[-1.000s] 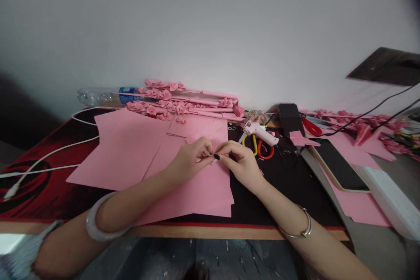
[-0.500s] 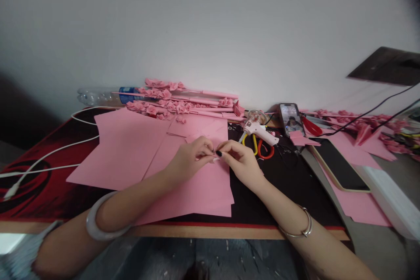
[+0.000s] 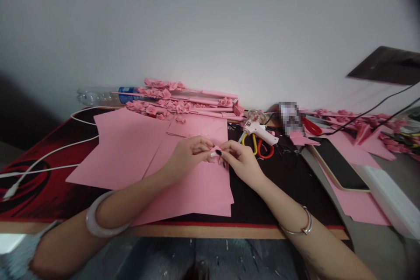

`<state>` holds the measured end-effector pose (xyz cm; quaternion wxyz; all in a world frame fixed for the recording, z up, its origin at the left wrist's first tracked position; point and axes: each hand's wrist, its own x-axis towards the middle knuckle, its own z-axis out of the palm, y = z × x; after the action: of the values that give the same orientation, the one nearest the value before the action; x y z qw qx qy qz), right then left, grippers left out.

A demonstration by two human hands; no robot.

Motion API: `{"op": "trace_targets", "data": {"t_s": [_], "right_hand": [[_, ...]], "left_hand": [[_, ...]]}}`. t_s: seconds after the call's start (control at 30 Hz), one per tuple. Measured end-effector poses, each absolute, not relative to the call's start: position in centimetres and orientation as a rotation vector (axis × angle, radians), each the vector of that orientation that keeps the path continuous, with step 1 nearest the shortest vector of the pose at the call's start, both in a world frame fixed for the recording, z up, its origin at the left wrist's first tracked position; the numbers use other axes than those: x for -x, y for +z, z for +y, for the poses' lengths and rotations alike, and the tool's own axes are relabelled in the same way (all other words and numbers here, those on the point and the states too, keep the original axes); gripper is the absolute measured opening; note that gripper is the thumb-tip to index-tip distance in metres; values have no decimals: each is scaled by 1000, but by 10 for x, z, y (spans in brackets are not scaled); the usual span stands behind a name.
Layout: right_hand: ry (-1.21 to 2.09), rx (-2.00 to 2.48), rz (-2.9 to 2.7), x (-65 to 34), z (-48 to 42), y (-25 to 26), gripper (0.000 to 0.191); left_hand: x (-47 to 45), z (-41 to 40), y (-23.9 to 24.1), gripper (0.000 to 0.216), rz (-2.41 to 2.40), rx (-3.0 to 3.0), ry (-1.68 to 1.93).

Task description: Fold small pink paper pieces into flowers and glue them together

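My left hand and my right hand meet at the middle of the desk, fingertips pinched together on a small pink paper piece. Both hands hover just above a stack of large pink paper sheets that lies on a red and black desk mat. A pale bangle circles my left wrist and a thin metal bracelet my right.
Pink paper flower stems and a plastic bottle lie along the wall. A glue gun, scissors, a phone, a tablet, a white power strip and paper scraps sit to the right. A white cable crosses the left.
The pinching fingers shifted slightly, turning the small pink piece between them. The phone screen lit up half a second ago. The arms stayed in place.
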<state>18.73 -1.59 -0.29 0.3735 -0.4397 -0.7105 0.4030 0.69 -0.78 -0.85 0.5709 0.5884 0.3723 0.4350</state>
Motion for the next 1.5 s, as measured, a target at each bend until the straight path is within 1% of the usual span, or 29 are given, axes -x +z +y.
{"op": "trace_targets", "data": {"t_s": [0.2, 0.6, 0.8, 0.87, 1.0, 1.07, 1.23, 1.5], "right_hand": [[1045, 1111, -1787, -186, -18, -1, 14], [1061, 1113, -1806, -185, -19, 1, 18], [1054, 1119, -1855, -185, -20, 1, 19], [1071, 1109, -1861, -185, -20, -1, 17], [1152, 1092, -1806, -184, -19, -6, 6], [1169, 1085, -1795, -184, -19, -7, 2], [1192, 1067, -1811, -183, -20, -7, 5], [1158, 1064, -1947, -185, -19, -6, 7]], "left_hand": [[-6, -6, -11, 21, 889, -1468, 1045], [-4, -4, -16, 12, 961, -1564, 1016], [-5, -4, -16, 16, 973, -1528, 950], [-5, -4, -15, 16, 977, -1531, 918], [-6, -6, -10, 11, 964, -1545, 863], [-6, -8, -8, 12, 935, -1541, 819], [-5, -8, -6, 16, 918, -1508, 710], [-5, -10, -3, 18, 1000, -1560, 693]]}}
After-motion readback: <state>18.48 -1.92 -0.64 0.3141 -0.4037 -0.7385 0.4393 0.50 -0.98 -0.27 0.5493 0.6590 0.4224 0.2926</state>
